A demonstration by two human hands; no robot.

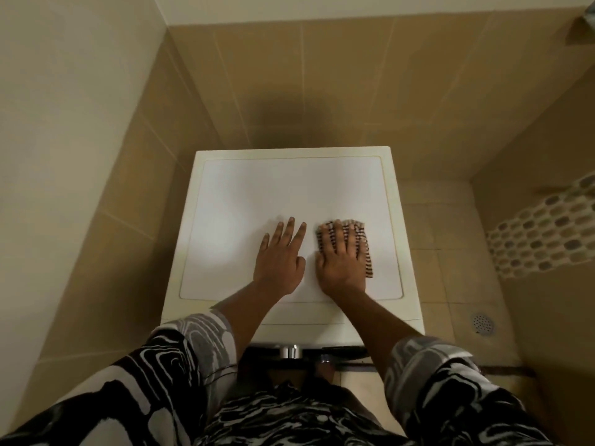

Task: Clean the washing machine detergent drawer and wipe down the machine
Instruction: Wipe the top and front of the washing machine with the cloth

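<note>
On the flat top of the white square washing machine [244,201], the right hand [338,260] presses a striped brown and white cloth [363,241] down with its fingers spread apart, and the left hand [280,256] lies flat just beside it with straight fingers.

Head camera looks steeply down (wide-angle), seemingly close above the machine [257,194].
</note>
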